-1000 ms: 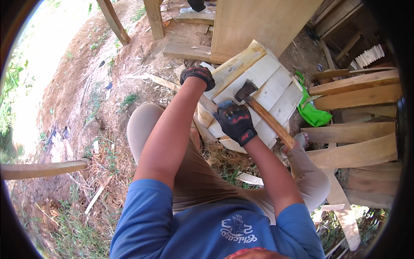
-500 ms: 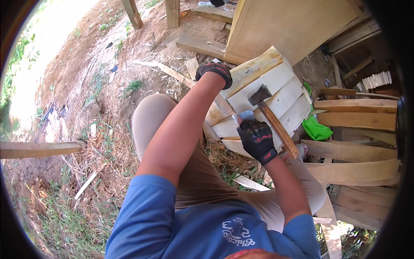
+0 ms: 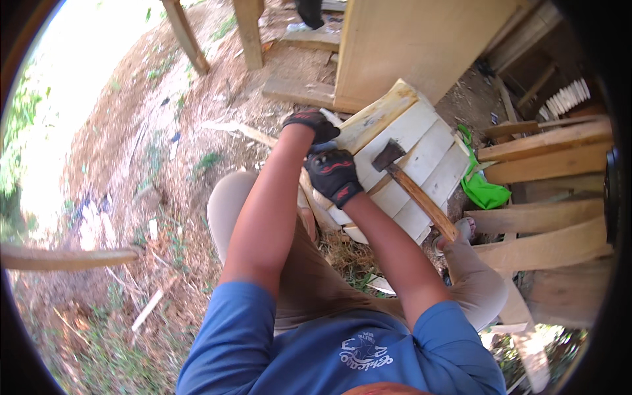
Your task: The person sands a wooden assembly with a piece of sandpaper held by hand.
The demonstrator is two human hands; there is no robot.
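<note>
- Gripped in the curled fingers of my right hand (image 3: 334,172), gloved in black, a bluish scrap (image 3: 322,147) shows at the knuckles, toward eleven o'clock; most of it is hidden.
- At eleven o'clock from that hand, close by it, is my left hand (image 3: 313,124), also gloved; its fingers point away from me, and I cannot tell whether they close on anything.
- Pale planks (image 3: 431,155) lie side by side at three o'clock from my right hand, reaching up just beside it.
- On them rests an axe (image 3: 421,202), its dark head toward two o'clock from my right hand and its wooden handle slanting down toward four; neither hand touches it.
- Beyond the planks, at three o'clock, lies a bright green bag (image 3: 486,189), with stacked boards (image 3: 546,161) past it.
- At one o'clock a broad wooden panel (image 3: 408,49) stands behind the planks.
- Well off at eight o'clock is a wooden beam (image 3: 72,257).
</note>
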